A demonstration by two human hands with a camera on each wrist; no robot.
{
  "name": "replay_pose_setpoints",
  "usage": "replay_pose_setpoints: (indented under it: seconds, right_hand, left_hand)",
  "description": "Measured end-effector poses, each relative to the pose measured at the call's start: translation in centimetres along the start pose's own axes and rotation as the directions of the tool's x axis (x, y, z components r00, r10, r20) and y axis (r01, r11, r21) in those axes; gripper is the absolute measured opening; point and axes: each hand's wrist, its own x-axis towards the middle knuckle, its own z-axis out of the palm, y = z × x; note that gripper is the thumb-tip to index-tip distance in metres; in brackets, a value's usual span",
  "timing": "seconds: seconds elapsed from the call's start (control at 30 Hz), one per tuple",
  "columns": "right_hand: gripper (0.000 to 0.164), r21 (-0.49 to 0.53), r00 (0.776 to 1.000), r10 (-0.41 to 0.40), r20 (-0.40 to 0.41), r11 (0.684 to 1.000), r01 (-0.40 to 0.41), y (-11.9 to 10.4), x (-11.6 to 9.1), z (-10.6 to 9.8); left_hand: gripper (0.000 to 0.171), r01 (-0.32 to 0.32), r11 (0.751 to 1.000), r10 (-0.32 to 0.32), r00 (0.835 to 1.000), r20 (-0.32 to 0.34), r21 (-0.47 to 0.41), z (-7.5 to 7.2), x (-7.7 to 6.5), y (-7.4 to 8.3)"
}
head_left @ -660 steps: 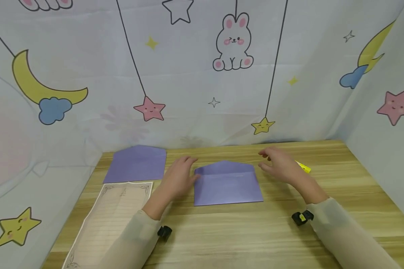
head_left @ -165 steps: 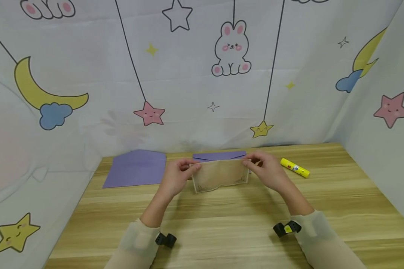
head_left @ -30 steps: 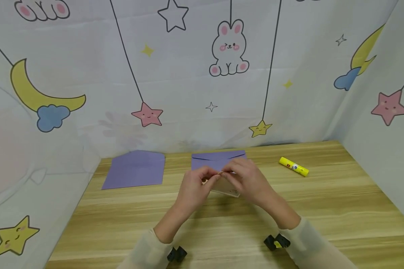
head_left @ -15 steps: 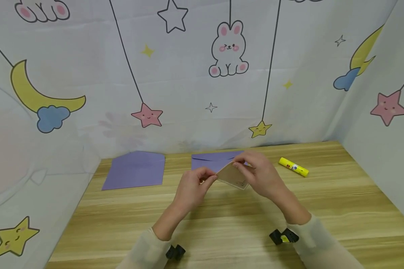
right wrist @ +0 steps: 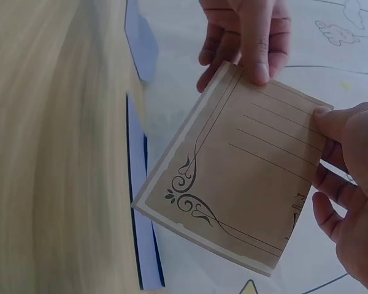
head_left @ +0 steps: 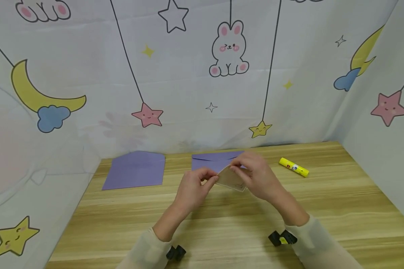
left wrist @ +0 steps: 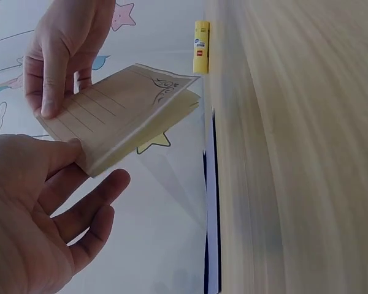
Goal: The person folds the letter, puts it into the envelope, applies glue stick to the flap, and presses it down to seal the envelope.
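Observation:
Both hands hold a folded sheet of lined letter paper (head_left: 229,179) up in front of the middle envelope. My left hand (head_left: 192,189) pinches its left corner between thumb and fingers. At the top edge, my right hand (head_left: 258,178) has the paper between thumb and fingertips. In the left wrist view, the folded layers of the paper (left wrist: 119,113) stand slightly apart at one end. Scrollwork and ruled lines show on the paper (right wrist: 245,153) in the right wrist view. Behind it lies a purple envelope (head_left: 215,160) with its flap folded down, partly hidden by the hands.
Another purple envelope (head_left: 134,171) lies at the back left of the wooden table (head_left: 229,231), its flap extended toward the curtain. A yellow glue stick (head_left: 294,167) rests at the back right. A printed curtain (head_left: 185,82) stands along the far edge.
The paper, flat at the left 22 s ago and a wide strip 5.5 s ago, is now folded smaller. The middle envelope's flap went down. Since 1 s ago, the right hand moved rightward along the paper.

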Motion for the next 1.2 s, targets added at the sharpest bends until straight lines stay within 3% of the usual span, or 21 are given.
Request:
replay_pose_setpoints:
  seconds: [0.33, 0.5, 0.7, 0.83, 1.03, 1.2]
  right_hand:
    - [0.011, -0.099, 0.999, -0.037, 0.038, 0.994, 0.041, -0.9, -0.4, 1.6]
    - [0.01, -0.109, 0.998, -0.005, 0.062, 0.994, 0.012, -1.4, -0.4, 1.7]
    - [0.008, -0.068, 0.997, 0.02, 0.071, 0.998, -0.015, -0.4, -0.4, 1.3]
    - [0.006, -0.033, 0.99, 0.105, 0.097, 0.994, -0.102, 0.9, -0.6, 0.7]
    - [0.005, -0.002, 0.937, 0.319, 0.143, 0.947, -0.322, 2.0, -1.2, 0.0]
    - [0.01, 0.056, 0.897, 0.42, 0.137, 0.901, -0.431, 2.8, -1.4, -0.1]
  left_hand:
    - [0.004, -0.088, 0.996, 0.088, 0.995, -0.036, 0.0, 0.1, 0.0, 0.7]
    - [0.006, -0.085, 0.996, 0.083, 0.996, -0.036, -0.033, 0.1, -0.1, 0.7]
    - [0.008, -0.004, 0.994, -0.003, 0.998, -0.068, -0.112, -0.6, -0.2, 0.3]
    - [0.008, 0.092, 0.982, -0.107, 0.991, -0.084, -0.166, -1.7, 0.1, -0.1]
    - [0.012, 0.173, 0.941, -0.211, 0.972, -0.102, -0.291, -2.7, 0.6, -1.0]
    - [0.011, 0.248, 0.884, -0.305, 0.948, -0.087, -0.396, -2.6, 0.7, -1.4]
